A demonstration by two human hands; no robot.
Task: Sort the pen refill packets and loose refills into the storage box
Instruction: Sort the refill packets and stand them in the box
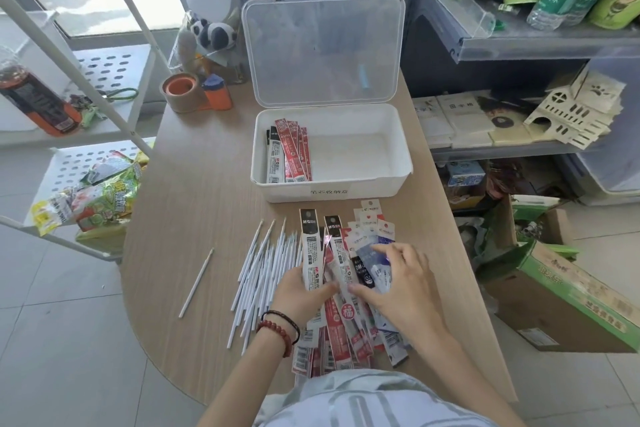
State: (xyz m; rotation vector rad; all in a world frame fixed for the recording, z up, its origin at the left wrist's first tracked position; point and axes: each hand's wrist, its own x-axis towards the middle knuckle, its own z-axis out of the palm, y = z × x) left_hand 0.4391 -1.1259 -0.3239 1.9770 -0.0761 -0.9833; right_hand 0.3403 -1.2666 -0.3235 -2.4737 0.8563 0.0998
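White plastic storage box (398,163), its clear lid (322,52) raised open behind it, holds a few red and black-and-white refill packets (289,152) laid lengthwise against its left wall. In front of the box, on the wooden table (194,184), lies the unsorted pile of packets (346,329). White loose refills (266,267) are fanned out front-left of the box, and a single refill (196,282) lies farther left. The left hand (301,291) grips a black-and-white packet (310,253) at the pile. The right hand (398,284), just beside it, rests with spread fingers on blue packets (372,253). An orange tape dispenser (194,92) stands left of the lid.
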